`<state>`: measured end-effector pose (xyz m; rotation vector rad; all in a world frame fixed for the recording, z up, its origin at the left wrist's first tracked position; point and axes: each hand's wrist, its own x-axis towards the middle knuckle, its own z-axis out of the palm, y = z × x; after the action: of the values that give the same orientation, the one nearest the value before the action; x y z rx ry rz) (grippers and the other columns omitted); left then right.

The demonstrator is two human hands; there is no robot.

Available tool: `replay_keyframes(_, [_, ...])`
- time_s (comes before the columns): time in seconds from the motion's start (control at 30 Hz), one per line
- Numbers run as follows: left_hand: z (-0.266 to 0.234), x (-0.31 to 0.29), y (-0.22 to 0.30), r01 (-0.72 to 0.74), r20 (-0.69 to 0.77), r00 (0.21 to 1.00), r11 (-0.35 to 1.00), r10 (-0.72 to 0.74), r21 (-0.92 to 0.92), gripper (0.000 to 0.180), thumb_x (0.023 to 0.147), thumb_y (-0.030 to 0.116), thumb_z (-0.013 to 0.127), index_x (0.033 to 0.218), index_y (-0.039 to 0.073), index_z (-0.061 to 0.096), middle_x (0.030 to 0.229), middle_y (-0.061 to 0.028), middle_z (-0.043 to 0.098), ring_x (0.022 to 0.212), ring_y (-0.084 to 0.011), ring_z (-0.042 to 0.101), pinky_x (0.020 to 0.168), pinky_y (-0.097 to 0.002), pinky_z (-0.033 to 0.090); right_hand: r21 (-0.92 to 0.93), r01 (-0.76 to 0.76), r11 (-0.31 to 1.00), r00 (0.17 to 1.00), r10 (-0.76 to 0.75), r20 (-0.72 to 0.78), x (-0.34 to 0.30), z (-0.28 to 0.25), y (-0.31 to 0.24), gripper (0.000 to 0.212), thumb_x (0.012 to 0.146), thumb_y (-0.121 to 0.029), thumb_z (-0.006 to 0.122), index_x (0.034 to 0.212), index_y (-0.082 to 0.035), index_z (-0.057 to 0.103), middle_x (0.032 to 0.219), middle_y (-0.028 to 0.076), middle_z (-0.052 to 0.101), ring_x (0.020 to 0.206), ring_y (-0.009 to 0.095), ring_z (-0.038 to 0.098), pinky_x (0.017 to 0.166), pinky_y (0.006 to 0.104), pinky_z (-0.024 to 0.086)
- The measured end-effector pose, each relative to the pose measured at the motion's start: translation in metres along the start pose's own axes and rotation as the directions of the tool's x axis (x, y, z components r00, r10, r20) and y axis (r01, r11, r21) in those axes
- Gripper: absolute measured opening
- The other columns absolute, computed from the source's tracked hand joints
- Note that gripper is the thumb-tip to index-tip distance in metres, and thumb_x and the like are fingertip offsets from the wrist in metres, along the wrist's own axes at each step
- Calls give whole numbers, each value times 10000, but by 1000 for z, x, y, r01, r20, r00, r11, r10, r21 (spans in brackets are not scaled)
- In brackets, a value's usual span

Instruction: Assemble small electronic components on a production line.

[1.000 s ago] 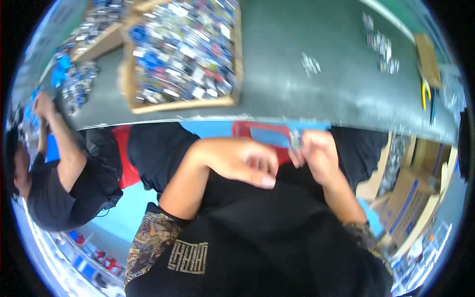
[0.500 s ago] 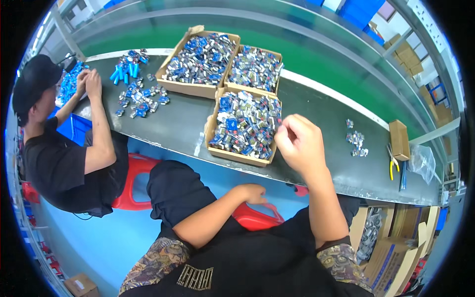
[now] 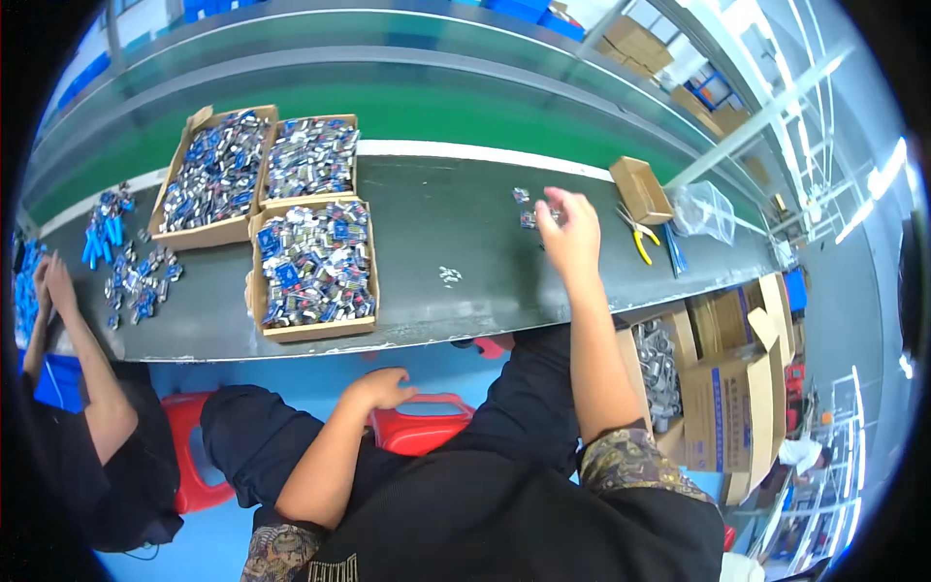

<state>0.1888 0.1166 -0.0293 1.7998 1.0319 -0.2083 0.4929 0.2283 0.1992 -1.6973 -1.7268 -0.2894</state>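
My right hand (image 3: 572, 231) reaches over the dark bench with thumb and fingers apart. It hovers at a few small blue-and-silver circuit board parts (image 3: 524, 209), partly covering them; I see nothing held in it. Down below the bench edge, my left hand (image 3: 381, 388) hangs loosely by a red stool (image 3: 422, 425), fingers stretched out and holding nothing. Left of my right hand, a small cluster of white bits (image 3: 450, 277) lies on the bench. Beyond that stands an open cardboard box (image 3: 315, 336) heaped with the same kind of small circuit board parts.
Two more filled boxes (image 3: 206, 236) stand behind it. Loose parts (image 3: 141, 286) and blue cylinders (image 3: 103, 238) lie farther left, near a co-worker's hands (image 3: 56, 283). On the right are yellow-handled pliers (image 3: 641, 242), a small carton (image 3: 642, 189) and a clear plastic bag (image 3: 705, 211).
The view has swung right. My right hand has left the side of the near box for the small parts on the right, its fingers spreading from a pinch. White bits now show on the bench.
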Motion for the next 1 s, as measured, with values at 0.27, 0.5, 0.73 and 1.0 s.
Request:
replay_keyframes(0.27, [13, 11, 23, -161, -22, 986, 985, 162, 63, 524, 864, 435, 624, 1167, 8, 603, 1116, -226, 642, 1044, -364, 612, 904, -404, 478, -245, -59, 968, 939, 137, 316, 26, 23, 10, 269, 811, -351, 697, 1001, -163, 725, 1050, 93, 665, 1068, 320, 544, 893, 458, 407])
replay_keyframes(0.5, [-17, -57, 103, -343, -233, 933, 482, 275, -806, 341, 945, 216, 596, 1189, -21, 582, 1017, -150, 671, 939, -203, 664, 773, -321, 539, 504, -104, 858, 879, -159, 451, -46, -38, -52, 229, 802, -139, 727, 1000, -34, 680, 887, 125, 678, 827, 250, 670, 748, 339, 520])
replay_keyframes(0.73, [-17, -79, 121, -495, -451, 860, 177, 238, -850, 312, 937, 172, 613, 1164, -42, 598, 1018, -148, 684, 886, -222, 689, 736, -306, 564, 619, -110, 778, 648, -416, 638, -122, -63, -85, 222, 758, -83, 756, 950, -15, 666, 855, 98, 665, 792, 237, 651, 700, 333, 520])
replay_keyframes(1.0, [-28, -83, 106, -481, -475, 877, 162, 77, -862, 259, 922, 179, 641, 1063, -39, 636, 918, -158, 696, 780, -219, 701, 668, -288, 571, 516, 145, 845, 836, -383, 394, -95, -38, -97, 253, 758, -93, 752, 997, -29, 694, 852, 101, 648, 790, 249, 627, 704, 338, 508])
